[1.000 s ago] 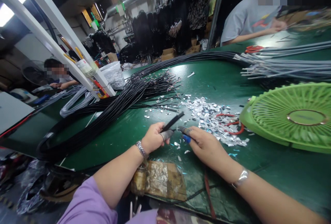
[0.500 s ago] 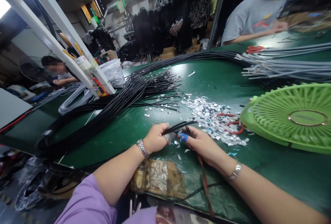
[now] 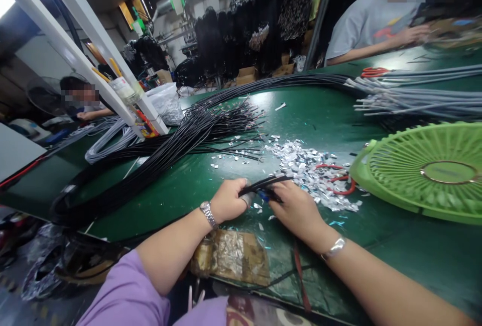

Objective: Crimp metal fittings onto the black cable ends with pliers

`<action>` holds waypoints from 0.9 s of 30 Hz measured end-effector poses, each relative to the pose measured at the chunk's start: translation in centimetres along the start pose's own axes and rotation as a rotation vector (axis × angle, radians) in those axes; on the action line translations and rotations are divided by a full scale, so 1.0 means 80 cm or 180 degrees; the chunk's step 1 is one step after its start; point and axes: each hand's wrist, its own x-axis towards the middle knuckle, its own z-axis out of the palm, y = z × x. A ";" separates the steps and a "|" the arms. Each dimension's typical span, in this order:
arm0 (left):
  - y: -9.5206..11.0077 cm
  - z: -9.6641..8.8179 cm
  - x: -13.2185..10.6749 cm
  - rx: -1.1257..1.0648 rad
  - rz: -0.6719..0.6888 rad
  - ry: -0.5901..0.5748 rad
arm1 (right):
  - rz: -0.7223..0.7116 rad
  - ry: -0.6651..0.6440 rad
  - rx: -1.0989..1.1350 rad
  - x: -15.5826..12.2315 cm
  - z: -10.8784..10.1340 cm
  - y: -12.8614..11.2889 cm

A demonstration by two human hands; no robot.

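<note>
Several black cables (image 3: 263, 183) run between my two hands above the green table. My left hand (image 3: 231, 199), with a watch at the wrist, is closed round them. At their other end, my right hand (image 3: 293, 205) pinches with fingers curled downward; a blue wrap shows on a finger, and the fingertips are partly hidden. Just beyond my right hand spreads a heap of silvery foil scraps (image 3: 309, 165). Red-handled scissors or pliers (image 3: 348, 185) lie partly in those scraps; which tool it is I cannot tell.
A large bundle of black cables (image 3: 165, 165) curves across the left. A green fan (image 3: 425, 170) stands at the right, near grey cables (image 3: 422, 96). Taped cardboard (image 3: 237, 258) covers the near edge. Two other people sit across the table; white posts (image 3: 101, 49) rise at left.
My right hand has turned over, its back now upward and its thumb tucked beneath the black cables. My left hand has stayed almost in place.
</note>
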 end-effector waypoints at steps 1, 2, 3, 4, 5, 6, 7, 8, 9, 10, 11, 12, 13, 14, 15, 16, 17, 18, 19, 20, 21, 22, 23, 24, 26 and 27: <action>0.001 0.000 0.000 0.0040 -0.0004 -0.0013 | -0.0038 -0.0046 -0.0016 0.000 0.001 0.002; 0.001 0.000 0.000 0.0071 -0.0010 -0.0022 | -0.0043 -0.0076 -0.0020 0.001 0.002 0.004; 0.001 0.000 0.000 0.0087 -0.0016 -0.0026 | -0.0007 -0.0069 -0.0027 0.001 0.003 0.005; 0.000 0.000 0.000 0.0079 -0.0027 -0.0022 | 0.0057 -0.0022 -0.0031 0.002 0.003 0.007; 0.000 0.000 0.000 0.0046 -0.0044 -0.0015 | 0.0130 0.0066 -0.0021 0.002 0.002 0.008; -0.001 0.000 0.000 -0.0013 -0.0076 -0.0006 | 0.0186 0.0170 0.0017 0.003 0.001 0.008; -0.002 0.000 0.000 -0.0084 -0.0117 -0.0003 | 0.0194 0.0265 0.0096 0.003 -0.001 0.008; -0.002 0.000 0.001 -0.0157 -0.0164 -0.0005 | 0.0140 0.0322 0.0227 0.004 -0.003 0.008; -0.003 0.000 0.001 -0.0218 -0.0205 -0.0012 | 0.0031 0.0329 0.0398 0.004 -0.005 0.007; -0.004 0.000 0.001 -0.0265 -0.0234 -0.0025 | -0.0102 0.0297 0.0583 0.005 -0.007 0.005; -0.004 0.000 0.001 -0.0299 -0.0247 -0.0042 | -0.0222 0.0245 0.0748 0.005 -0.009 0.004; -0.004 0.000 0.001 -0.0322 -0.0249 -0.0056 | -0.0301 0.0185 0.0870 0.006 -0.009 0.003; -0.004 0.001 0.002 -0.0340 -0.0245 -0.0074 | -0.0324 0.0138 0.0937 0.006 -0.009 0.003; -0.005 0.001 0.002 -0.0353 -0.0244 -0.0089 | -0.0298 0.0102 0.0955 0.006 -0.008 0.003; -0.005 0.001 0.001 -0.0360 -0.0247 -0.0102 | -0.0239 0.0075 0.0937 0.006 -0.006 0.004; -0.005 0.001 0.001 -0.0360 -0.0252 -0.0109 | -0.0167 0.0052 0.0903 0.007 -0.004 0.005; -0.005 0.001 0.001 -0.0361 -0.0258 -0.0115 | -0.0103 0.0033 0.0867 0.007 -0.003 0.006; -0.005 0.000 0.000 -0.0365 -0.0259 -0.0124 | -0.0056 0.0023 0.0831 0.006 -0.002 0.007; -0.005 0.000 0.000 -0.0369 -0.0257 -0.0129 | -0.0027 0.0015 0.0792 0.006 -0.002 0.008; -0.005 0.000 0.000 -0.0371 -0.0252 -0.0137 | -0.0009 0.0007 0.0747 0.006 -0.002 0.008; -0.004 0.000 -0.001 -0.0366 -0.0244 -0.0147 | 0.0003 -0.0009 0.0703 0.006 -0.004 0.008; -0.004 -0.001 -0.001 -0.0355 -0.0236 -0.0154 | 0.0011 -0.0039 0.0671 0.005 -0.005 0.008; -0.003 -0.001 -0.001 -0.0334 -0.0225 -0.0160 | 0.0019 -0.0079 0.0655 0.005 -0.007 0.008; -0.002 -0.001 -0.001 -0.0308 -0.0213 -0.0165 | 0.0025 -0.0127 0.0662 0.005 -0.009 0.008; -0.001 -0.002 -0.001 -0.0262 -0.0188 -0.0201 | 0.0021 -0.0225 0.0740 0.005 -0.012 0.008; 0.000 -0.002 -0.001 -0.0232 -0.0172 -0.0216 | 0.0022 -0.0259 0.0796 0.005 -0.013 0.008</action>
